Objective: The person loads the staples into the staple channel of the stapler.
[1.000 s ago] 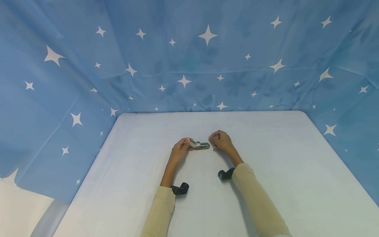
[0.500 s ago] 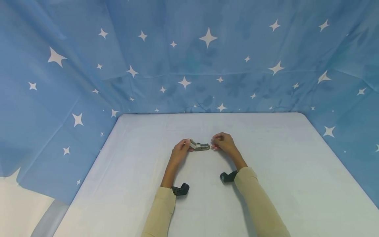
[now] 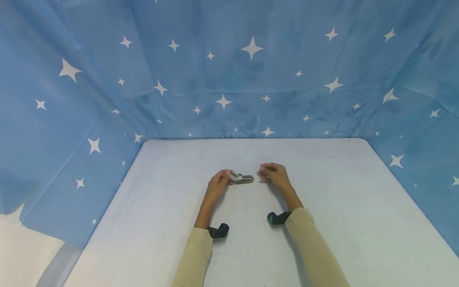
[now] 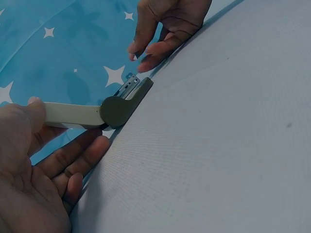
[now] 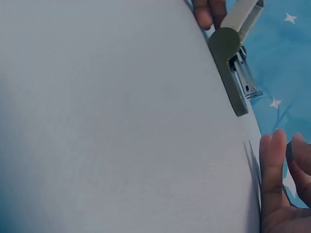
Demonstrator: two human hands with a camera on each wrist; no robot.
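Note:
An olive-green and cream stapler [image 3: 244, 179] stands on the table with its top folded well back, baring the metal magazine [image 4: 127, 86]. My left hand [image 3: 216, 181] holds the raised cream top [image 4: 73, 114] between thumb and fingers, its other fingers beneath near the hinge. Just right of the stapler's front end, my right hand [image 3: 274, 175] is apart from it, thumb and forefinger brought together. A small dark strip [image 5: 290, 151] shows at those fingertips in the right wrist view, mostly hidden by them. The remaining fingers stretch out beside it.
A white-covered table [image 3: 172, 167] with rounded far corners lies under both hands. Blue curtains [image 3: 229, 71] with white stars hang behind it and along both sides. Dark wrist cameras [image 3: 219, 230] stick out inward from the sleeves.
My right hand has drawn slightly away from the stapler, to the right and toward me, its fingers spreading a little. The left hand and stapler hold their place; the head view tilts slightly.

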